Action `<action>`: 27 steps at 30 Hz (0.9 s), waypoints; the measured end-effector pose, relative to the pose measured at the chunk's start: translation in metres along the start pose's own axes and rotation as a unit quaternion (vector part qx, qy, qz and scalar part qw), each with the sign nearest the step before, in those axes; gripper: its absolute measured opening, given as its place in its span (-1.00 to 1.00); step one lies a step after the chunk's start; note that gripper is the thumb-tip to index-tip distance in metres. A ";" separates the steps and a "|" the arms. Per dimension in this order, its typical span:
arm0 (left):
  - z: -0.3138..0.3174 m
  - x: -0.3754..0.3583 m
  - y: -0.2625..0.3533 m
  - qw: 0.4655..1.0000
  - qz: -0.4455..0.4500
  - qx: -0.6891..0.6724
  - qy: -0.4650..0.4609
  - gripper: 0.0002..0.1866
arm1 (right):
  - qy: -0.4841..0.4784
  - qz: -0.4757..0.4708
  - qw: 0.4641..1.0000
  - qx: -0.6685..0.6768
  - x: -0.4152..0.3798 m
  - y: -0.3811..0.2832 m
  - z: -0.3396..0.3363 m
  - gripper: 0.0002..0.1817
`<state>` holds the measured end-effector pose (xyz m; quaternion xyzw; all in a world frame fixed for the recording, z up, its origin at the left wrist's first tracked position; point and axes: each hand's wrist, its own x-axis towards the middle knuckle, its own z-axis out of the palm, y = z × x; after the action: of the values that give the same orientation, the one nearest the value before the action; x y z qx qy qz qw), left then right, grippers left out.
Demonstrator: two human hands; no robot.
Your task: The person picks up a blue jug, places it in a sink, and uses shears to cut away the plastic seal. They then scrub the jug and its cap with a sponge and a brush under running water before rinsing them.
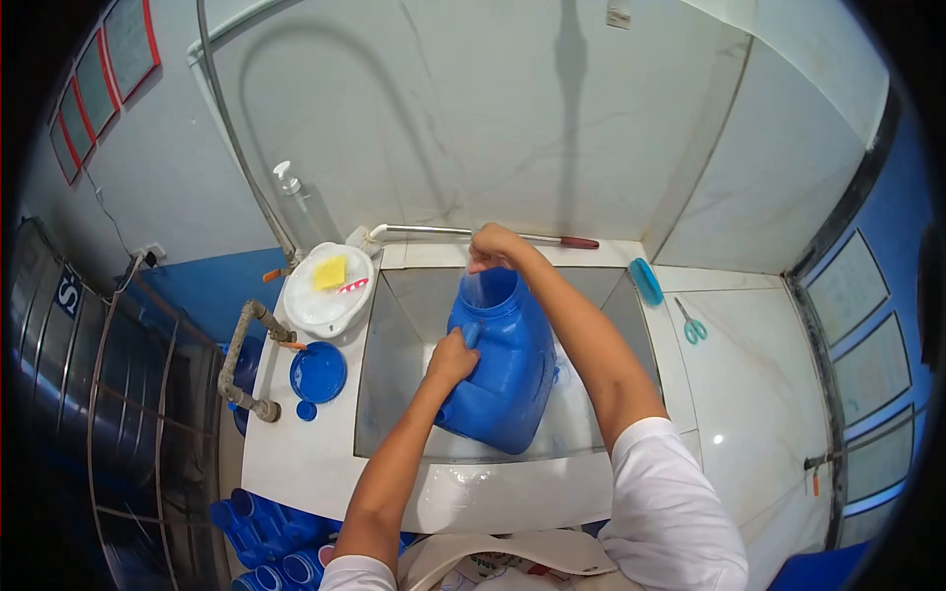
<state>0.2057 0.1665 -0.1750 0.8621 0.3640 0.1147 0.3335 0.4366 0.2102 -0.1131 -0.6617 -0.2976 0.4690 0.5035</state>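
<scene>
I have the jerrycan in the sink before me. On the surface to my left lie a lid and cap; behind them, a sponge on a basin. Scissors lie right of the sink, a long-handled brush behind.

Blue plastic jug, uncapped, tilted at sink.

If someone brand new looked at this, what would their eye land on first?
Probably the big blue plastic jug at the sink, gripped by the left hand, with the right hand by its open mouth. Next, perhaps the yellow sponge on the round white plastic container left of the sink, then the teal-handled scissors on the counter to the right.
</scene>
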 end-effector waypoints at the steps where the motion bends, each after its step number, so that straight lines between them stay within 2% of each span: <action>1: 0.002 0.003 -0.005 1.000 -0.005 -0.004 0.011 -0.64 | -0.061 -0.137 0.919 -0.363 0.011 -0.004 -0.003 -0.85; 2: 0.001 0.004 -0.007 1.000 -0.007 -0.005 0.012 -0.64 | -0.111 -0.253 0.691 -0.668 0.019 -0.008 -0.007 -0.85; 3: 0.000 0.003 -0.010 0.998 -0.048 -0.029 -0.015 -0.58 | -0.115 -0.252 0.691 -0.668 0.026 -0.009 -0.013 -0.85; 4: -0.001 0.001 -0.012 0.994 -0.089 -0.053 -0.042 -0.52 | -0.202 -0.317 0.673 -0.637 0.031 -0.010 -0.020 -0.83; 5: 0.000 0.000 -0.015 0.993 -0.091 -0.055 -0.042 -0.52 | -0.285 -0.378 0.646 -0.599 0.034 -0.011 -0.023 -0.81; 6: 0.001 -0.003 -0.019 0.992 -0.100 -0.067 -0.023 -0.50 | -0.288 -0.378 0.645 -0.599 0.025 -0.014 -0.019 -0.81; 8: 0.002 -0.006 -0.025 0.991 -0.107 -0.077 -0.003 -0.49 | -0.205 -0.274 0.696 -0.632 0.001 -0.029 -0.011 -0.71; 9: 0.002 -0.008 -0.028 0.990 -0.108 -0.086 -0.003 -0.48 | -0.206 -0.274 0.695 -0.632 -0.012 -0.038 -0.003 -0.71; 10: 0.002 -0.007 -0.029 0.990 -0.109 -0.094 -0.004 -0.47 | -0.140 -0.103 0.848 -0.501 -0.024 -0.048 0.008 -0.75; 11: 0.002 -0.007 -0.029 0.989 -0.109 -0.095 -0.004 -0.47 | -0.063 0.076 0.938 -0.331 -0.023 -0.048 0.011 -0.79; 14: -0.001 -0.004 -0.031 0.992 -0.087 -0.089 -0.005 -0.50 | -0.121 0.027 0.951 -0.284 -0.028 -0.053 0.008 -0.87; 15: -0.005 0.003 -0.030 0.997 -0.024 -0.074 0.003 -0.49 | -0.123 0.027 0.950 -0.286 -0.030 -0.059 0.010 -0.87; 16: -0.010 0.010 -0.030 0.998 0.038 -0.058 0.010 -0.48 | -0.088 0.072 0.965 -0.236 -0.033 -0.065 0.012 -0.83; 17: -0.019 0.020 -0.028 0.998 0.036 -0.060 0.011 -0.48 | -0.053 0.117 0.974 -0.185 -0.037 -0.071 0.016 -0.77; 19: -0.040 0.043 -0.017 0.983 0.113 0.073 -0.125 -0.46 | -0.056 0.122 0.975 -0.177 -0.034 -0.072 0.019 -0.78; 20: -0.037 0.053 -0.016 0.984 0.113 0.071 -0.123 -0.46 | -0.057 0.126 0.977 -0.165 -0.034 -0.075 0.021 -0.78; 22: -0.015 0.077 -0.015 0.959 0.150 0.241 0.012 -0.46 | -0.049 0.117 0.977 -0.170 -0.040 -0.079 0.022 -0.79; 23: -0.004 0.082 -0.014 0.959 0.150 0.238 0.014 -0.46 | -0.040 0.109 0.978 -0.172 -0.042 -0.080 0.022 -0.79; 24: 0.010 0.084 -0.014 0.936 0.235 0.220 0.146 -0.46 | -0.039 0.110 0.978 -0.176 -0.037 -0.074 0.020 -0.79; 25: 0.021 0.089 -0.015 0.887 0.314 0.197 0.274 -0.45 | -0.050 0.087 0.982 -0.160 -0.032 -0.068 0.019 -0.78; 26: 0.030 0.101 -0.017 0.887 0.316 0.195 0.275 -0.45 | -0.059 0.063 0.986 -0.144 -0.028 -0.065 0.016 -0.76; 27: 0.040 0.109 -0.019 0.927 0.288 0.129 0.204 -0.46 | -0.057 0.066 0.986 -0.144 -0.033 -0.068 0.018 -0.76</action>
<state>0.2901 0.2330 -0.2223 0.9234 0.1717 0.3312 0.0904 0.4131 0.2102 -0.0392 -0.7177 -0.3457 0.4905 0.3534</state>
